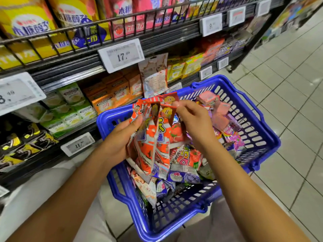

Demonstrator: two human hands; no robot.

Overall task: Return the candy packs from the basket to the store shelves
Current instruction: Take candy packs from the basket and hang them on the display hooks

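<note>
Pinching the orange candy packs point(153, 135), my left hand point(122, 137) held the bunch; my right hand point(190, 117) nipped their tops. They stood upright above the blue basket point(262, 137), shelves point(87, 67) to my left.

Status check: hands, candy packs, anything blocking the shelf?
Left hand grips red candy packs above blue basket. Right hand pinches their top corners. Nothing shelved yet; shelf unobstructed.

Price tags: white rectangular electronic shelf labels point(121, 55) clipped along the rail edges.
Floor: pale square ceramic tiles point(288, 95) with dark grout, right of the aisle.
Far display: blurred colourful rack point(286, 20), top right.
</note>
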